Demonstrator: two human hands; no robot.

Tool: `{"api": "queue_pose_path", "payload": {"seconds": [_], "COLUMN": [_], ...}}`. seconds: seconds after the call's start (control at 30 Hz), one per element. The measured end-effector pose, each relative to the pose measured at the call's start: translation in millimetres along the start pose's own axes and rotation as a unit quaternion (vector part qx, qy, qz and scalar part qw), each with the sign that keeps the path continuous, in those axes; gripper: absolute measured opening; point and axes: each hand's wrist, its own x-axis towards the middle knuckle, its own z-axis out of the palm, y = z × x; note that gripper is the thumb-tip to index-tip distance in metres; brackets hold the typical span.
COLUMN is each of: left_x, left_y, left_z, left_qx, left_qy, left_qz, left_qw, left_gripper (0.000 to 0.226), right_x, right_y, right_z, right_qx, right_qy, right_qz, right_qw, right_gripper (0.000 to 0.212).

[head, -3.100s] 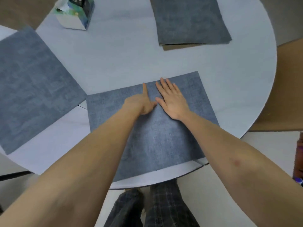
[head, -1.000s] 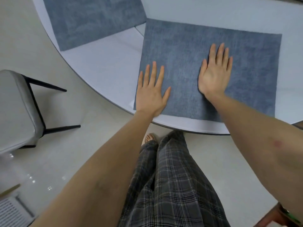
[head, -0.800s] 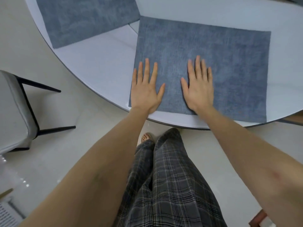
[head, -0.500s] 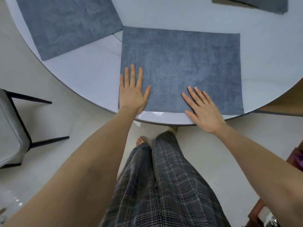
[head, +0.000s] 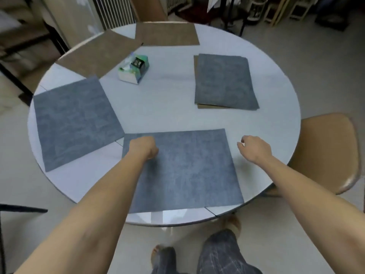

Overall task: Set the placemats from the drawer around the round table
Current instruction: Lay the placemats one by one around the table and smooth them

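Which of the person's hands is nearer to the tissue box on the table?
The left. The left hand is over the near placemat, below the tissue box. The right hand hovers farther off, beyond that mat's right edge.
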Motion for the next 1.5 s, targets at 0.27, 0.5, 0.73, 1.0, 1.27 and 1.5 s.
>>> {"api": "queue_pose_path", "payload": {"seconds": [0.27, 0.5, 0.73, 1.0, 1.27, 1.5], "left_x": [58.4, 122.7, 141.2, 132.2, 88.5, 48.9], "left_y": [142.1, 240.4, 268.0, 269.1, 278.9, 284.8], "left_z": [-84.9, -101.4, -78.1, -71.7, -97.8, -112.1], "left_qx": [-0.052, -0.087, -0.082, -0.182, -0.746, -0.878], "left_qy": [0.070, 0.071, 0.016, 0.038, -0.035, -0.050], "left_qz": [0.034, 0.033, 0.051, 0.067, -0.090, -0.086], "left_qw": [0.996, 0.993, 0.995, 0.980, 0.659, 0.468], "left_gripper": [0.040, 0.043, 0.048, 0.059, 0.072, 0.036], "right_x": [136.4, 248.2, 305.7, 310.3, 242.8, 136.5], "right_y": [55.5, 88.4, 113.0, 114.3, 93.2, 91.7], "right_z": [-66.3, -46.9, -2.4, -15.7, -79.2, -98.6], "right_qx": [-0.012, -0.099, -0.139, -0.249, -0.053, 0.036], "right_qy": [0.022, -0.038, -0.099, -0.031, 0.115, 0.154], "right_qz": [-0.108, -0.206, -0.264, -0.370, -0.345, -0.409], "right_qw": [0.994, 0.973, 0.949, 0.895, 0.930, 0.899], "right_gripper": [0.031, 0.043, 0.060, 0.029, 0.024, 0.013]}}
